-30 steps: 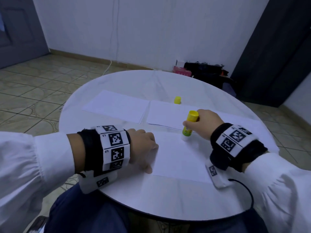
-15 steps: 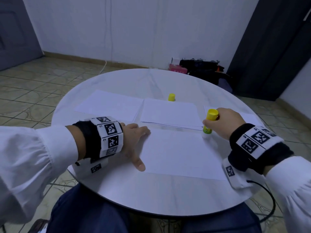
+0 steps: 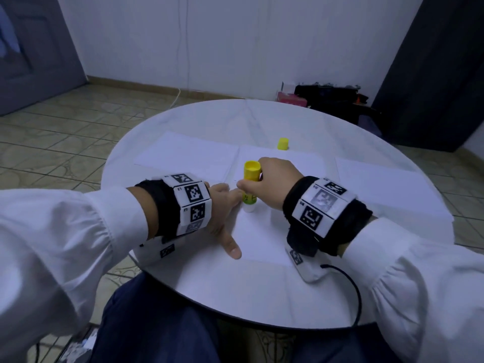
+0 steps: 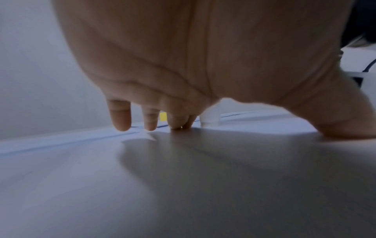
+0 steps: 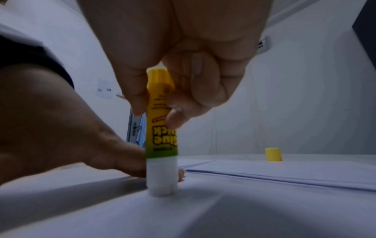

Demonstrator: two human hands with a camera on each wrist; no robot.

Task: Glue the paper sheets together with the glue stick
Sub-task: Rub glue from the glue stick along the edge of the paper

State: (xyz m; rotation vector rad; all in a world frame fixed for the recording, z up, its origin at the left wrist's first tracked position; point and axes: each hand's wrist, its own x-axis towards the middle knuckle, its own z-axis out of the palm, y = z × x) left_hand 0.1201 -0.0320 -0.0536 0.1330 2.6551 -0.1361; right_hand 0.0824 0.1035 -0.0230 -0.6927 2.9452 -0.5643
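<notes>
Your right hand point(image 3: 275, 183) gripped the glue stick point(image 3: 250, 186), tip down at the near sheet's point(image 3: 262, 237) eleven o'clock corner; your left hand point(image 3: 222, 213) pressed it flat, fingers spread. Gluing looked underway, joining not yet done.

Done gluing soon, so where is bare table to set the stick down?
Bare white round table lies along the near edge, below the near paper sheet, and at the far side beyond the yellow cap. It is crowded mid-table, where both hands meet at the yellow glue stick.
</notes>
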